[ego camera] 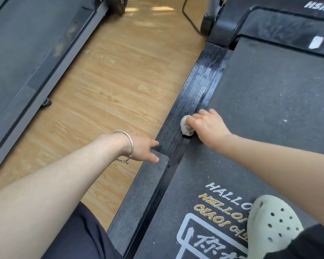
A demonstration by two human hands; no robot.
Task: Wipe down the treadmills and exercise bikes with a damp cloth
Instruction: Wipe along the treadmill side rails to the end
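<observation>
One treadmill rail (194, 96) gleams wet beside wood-grain floor (110, 81)

This looks like a gym or fitness room, though the low view shows little beyond floor level. One treadmill (260, 109) stands parallel to a second treadmill (26, 53) across a strip of wood-look floor (110, 81); a power cable (187, 14) trails between them.

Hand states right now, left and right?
Left hand: open, resting on the black ribbed treadmill side rail, holding nothing.
Right hand: closed round a small bunched white cloth, pressed on that rail.
</observation>
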